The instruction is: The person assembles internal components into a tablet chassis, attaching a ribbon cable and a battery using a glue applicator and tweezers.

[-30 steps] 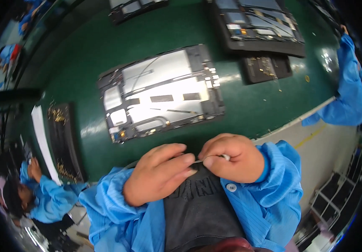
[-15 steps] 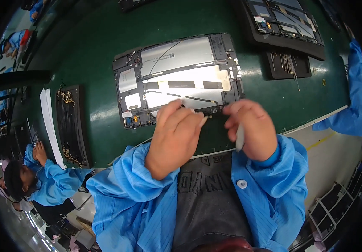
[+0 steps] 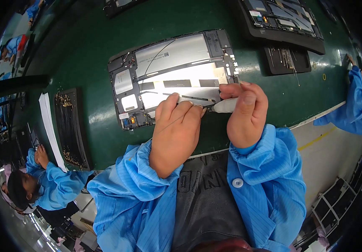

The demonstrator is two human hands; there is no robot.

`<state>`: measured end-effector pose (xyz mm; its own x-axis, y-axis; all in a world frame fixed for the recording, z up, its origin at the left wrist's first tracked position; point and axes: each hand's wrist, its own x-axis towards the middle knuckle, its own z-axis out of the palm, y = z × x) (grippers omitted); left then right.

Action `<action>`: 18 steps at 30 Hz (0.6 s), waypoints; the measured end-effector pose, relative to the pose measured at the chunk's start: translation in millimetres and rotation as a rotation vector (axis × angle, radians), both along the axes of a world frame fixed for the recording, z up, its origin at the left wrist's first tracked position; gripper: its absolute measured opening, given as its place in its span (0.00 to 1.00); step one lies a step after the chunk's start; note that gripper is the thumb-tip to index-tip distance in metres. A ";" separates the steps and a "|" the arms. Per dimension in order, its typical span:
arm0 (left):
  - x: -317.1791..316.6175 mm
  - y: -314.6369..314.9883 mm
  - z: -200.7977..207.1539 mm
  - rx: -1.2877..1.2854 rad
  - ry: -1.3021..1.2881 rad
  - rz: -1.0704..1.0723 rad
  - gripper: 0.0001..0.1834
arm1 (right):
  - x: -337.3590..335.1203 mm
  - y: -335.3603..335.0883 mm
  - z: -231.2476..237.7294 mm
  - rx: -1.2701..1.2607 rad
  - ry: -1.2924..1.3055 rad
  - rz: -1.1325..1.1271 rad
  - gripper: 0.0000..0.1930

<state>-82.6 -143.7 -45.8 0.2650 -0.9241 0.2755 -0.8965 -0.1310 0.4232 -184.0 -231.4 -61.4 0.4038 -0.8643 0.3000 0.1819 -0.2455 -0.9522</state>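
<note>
An opened tablet (image 3: 170, 80) with a large silvery battery lies on the green table in front of me. My left hand (image 3: 174, 130) rests on its near edge, fingers bent and close together, fingertips on the frame; what they hold, if anything, is hidden. A thin dark wire (image 3: 173, 122) runs across the back of that hand. At the tablet's near right corner is my right hand (image 3: 248, 111), its fingers curled in. A white piece resembling a finger cot (image 3: 225, 106) points from it toward the tablet's edge. Whatever the right fingers pinch is too small to tell.
A dark tray of black cables with gold ends (image 3: 67, 128) lies left, beside a white strip (image 3: 50, 130). More opened tablets (image 3: 280, 19) sit on dark foam at the far right, near a tray of thin wires (image 3: 288, 61). Co-workers in blue sit at left and right.
My right hand has risen to the tablet's near right corner, and the white piece now points left toward the edge. The tablet has shifted slightly left. My left hand stays at the near edge.
</note>
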 end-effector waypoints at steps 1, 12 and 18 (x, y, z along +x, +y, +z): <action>-0.1 0.1 0.8 0.015 0.013 0.003 0.10 | 0.6 -1.1 -2.0 -0.040 0.033 -0.008 0.13; 1.2 6.4 2.6 0.066 -0.012 -0.058 0.11 | 10.5 -5.8 28.3 -0.623 0.353 0.205 0.07; 38.9 -7.4 21.1 0.275 -0.086 -0.063 0.12 | 10.5 -24.2 28.8 0.387 0.398 0.184 0.12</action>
<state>-43.8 -151.1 -24.7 0.1917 -0.9809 0.0318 -0.9375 -0.1734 0.3018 -173.5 -255.6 -32.6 0.5744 -0.7858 -0.2294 -0.2019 0.1356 -0.9700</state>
